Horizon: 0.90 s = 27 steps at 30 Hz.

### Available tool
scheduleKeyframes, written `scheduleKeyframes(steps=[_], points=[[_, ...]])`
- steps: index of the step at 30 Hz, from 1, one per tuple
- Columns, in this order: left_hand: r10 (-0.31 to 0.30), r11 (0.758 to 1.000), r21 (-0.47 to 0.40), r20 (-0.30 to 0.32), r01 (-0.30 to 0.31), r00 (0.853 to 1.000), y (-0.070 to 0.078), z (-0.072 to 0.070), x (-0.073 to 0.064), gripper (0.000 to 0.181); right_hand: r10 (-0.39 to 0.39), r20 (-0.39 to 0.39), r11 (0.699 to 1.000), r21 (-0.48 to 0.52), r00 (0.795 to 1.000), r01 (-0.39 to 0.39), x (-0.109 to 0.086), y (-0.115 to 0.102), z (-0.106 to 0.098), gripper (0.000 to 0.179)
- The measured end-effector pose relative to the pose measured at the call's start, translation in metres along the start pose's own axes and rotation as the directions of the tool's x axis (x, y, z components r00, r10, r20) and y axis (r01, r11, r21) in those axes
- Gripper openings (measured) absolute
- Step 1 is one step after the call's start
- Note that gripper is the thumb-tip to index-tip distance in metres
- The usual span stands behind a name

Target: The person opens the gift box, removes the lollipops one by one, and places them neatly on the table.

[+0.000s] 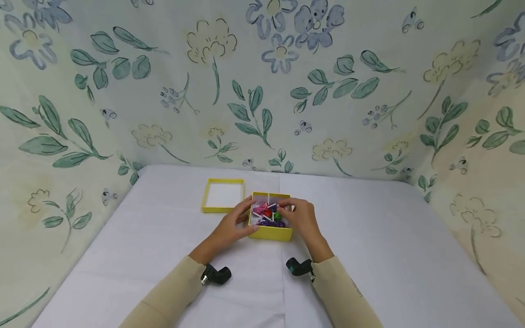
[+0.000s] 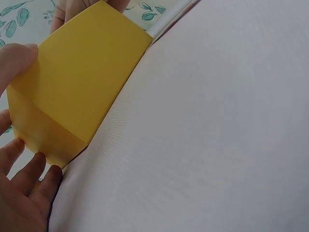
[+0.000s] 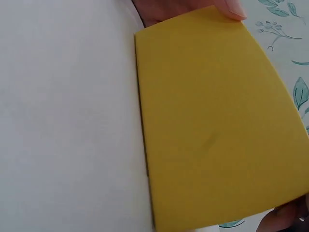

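Observation:
An open yellow box [image 1: 270, 233] stands on the table and holds several lollipops [image 1: 267, 213] in pink, red, green, purple and dark blue wrappers with white sticks. My left hand [image 1: 234, 224] grips the box at its left side, thumb on the near wall; in the left wrist view its fingers [image 2: 36, 169] press the side wall. The right hand [image 1: 303, 218] reaches over the right rim, with thumb and forefinger bent down among the lollipops. I cannot tell whether those fingertips pinch one. Both wrist views show the box's outer wall [image 3: 217, 121], which hides the lollipops.
A yellow-edged box lid [image 1: 223, 210] with a white inside lies on the white-covered table [image 1: 172, 264], behind and left of the box. Patterned floral cloth [image 1: 262, 100] hangs behind the table and at both sides. A small black camera is worn at each wrist.

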<state>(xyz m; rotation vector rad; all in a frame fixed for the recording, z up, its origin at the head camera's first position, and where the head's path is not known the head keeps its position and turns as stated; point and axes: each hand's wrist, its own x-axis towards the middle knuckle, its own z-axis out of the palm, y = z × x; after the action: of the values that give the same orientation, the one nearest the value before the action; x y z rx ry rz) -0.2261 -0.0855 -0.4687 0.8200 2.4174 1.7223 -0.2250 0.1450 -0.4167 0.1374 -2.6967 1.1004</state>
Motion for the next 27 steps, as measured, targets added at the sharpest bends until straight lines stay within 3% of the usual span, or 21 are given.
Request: scheduleKeyframes(steps=[6, 12, 19, 27], points=[[0.007, 1.000, 0.006, 0.003, -0.007, 1.000, 0.003, 0.000, 0.004, 0.076, -0.014, -0.019, 0.999, -0.044, 1.000, 0.013, 0.000, -0.005, -0.002, 0.012], [-0.003, 1.000, 0.010, -0.002, 0.003, 1.000, 0.006, 0.004, 0.004, 0.077, -0.059, -0.089, 0.995, -0.089, 0.994, 0.051, -0.003, -0.001, -0.002, 0.012], [-0.034, 0.999, 0.005, 0.013, 0.034, 0.999, 0.006, 0.006, -0.006, 0.078, -0.068, -0.117, 0.996, -0.058, 0.991, 0.061, -0.010, 0.005, 0.004, 0.014], [-0.014, 1.000, 0.007, -0.003, 0.014, 1.000, 0.011, 0.002, -0.003, 0.078, -0.116, -0.205, 0.993, -0.015, 0.972, 0.115, -0.006, 0.003, 0.001, 0.015]])
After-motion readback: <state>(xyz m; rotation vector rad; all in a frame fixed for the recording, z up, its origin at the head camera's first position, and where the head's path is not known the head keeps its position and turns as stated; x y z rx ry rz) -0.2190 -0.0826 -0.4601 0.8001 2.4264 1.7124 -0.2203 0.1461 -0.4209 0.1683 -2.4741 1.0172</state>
